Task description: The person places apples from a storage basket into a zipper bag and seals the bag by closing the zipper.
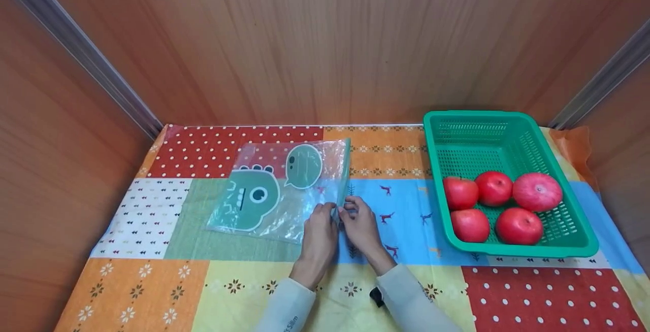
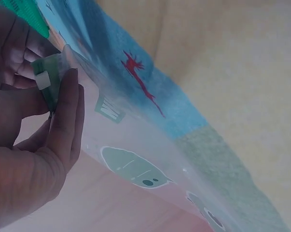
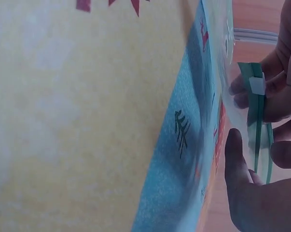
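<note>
Green strip (image 1: 346,162), three o'clock on my bag (image 1: 281,195): left hand (image 1: 319,233) and right hand (image 1: 362,228) pinched it, presumably for steadiness!

The left hand (image 1: 320,238) and right hand (image 1: 362,226) nearly meet below the head view's centre, fingers bent. Both forearms (image 1: 288,301) enter from the bottom.

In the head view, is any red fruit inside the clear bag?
No: all five red fruits sit in the green basket, and the clear bag shows none inside.
</note>
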### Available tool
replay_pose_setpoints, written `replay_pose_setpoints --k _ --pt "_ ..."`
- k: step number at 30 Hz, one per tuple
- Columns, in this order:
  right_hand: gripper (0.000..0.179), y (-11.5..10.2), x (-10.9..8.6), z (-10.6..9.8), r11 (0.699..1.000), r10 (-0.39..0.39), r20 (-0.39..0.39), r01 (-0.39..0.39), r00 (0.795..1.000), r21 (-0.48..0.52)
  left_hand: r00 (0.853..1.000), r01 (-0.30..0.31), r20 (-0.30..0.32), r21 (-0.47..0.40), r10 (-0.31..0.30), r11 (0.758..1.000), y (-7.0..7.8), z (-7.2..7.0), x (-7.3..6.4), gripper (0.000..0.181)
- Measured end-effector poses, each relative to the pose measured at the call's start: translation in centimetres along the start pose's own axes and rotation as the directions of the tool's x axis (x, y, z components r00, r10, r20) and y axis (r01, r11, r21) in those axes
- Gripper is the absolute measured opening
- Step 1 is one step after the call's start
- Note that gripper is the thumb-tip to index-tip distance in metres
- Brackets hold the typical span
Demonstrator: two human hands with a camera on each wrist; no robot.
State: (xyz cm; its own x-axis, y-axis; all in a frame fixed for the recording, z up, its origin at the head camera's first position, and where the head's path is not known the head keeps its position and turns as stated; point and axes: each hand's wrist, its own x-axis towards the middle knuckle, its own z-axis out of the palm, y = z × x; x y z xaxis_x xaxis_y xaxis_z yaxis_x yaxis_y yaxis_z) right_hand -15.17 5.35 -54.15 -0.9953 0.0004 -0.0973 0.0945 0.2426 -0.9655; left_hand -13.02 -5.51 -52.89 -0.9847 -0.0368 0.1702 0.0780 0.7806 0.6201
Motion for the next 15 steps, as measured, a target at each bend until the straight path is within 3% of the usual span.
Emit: replay_pose_setpoints --k 6,15 --pt "0.029 0.15 0.2 -0.29 1.0 0.016 -0.018 -0.016 1.0 0.006 0.999 -0.031 -0.007 -0.005 0.031 1.0 0.35 0.26 -0.24 0.019" --pt "0.03 0.15 0.22 -0.8 0.999 -0.022 -0.043 0.021 0.999 -0.032 1.0 -0.016 0.004 -0.073 0.016 0.997 0.65 0.49 -0.13 0.022"
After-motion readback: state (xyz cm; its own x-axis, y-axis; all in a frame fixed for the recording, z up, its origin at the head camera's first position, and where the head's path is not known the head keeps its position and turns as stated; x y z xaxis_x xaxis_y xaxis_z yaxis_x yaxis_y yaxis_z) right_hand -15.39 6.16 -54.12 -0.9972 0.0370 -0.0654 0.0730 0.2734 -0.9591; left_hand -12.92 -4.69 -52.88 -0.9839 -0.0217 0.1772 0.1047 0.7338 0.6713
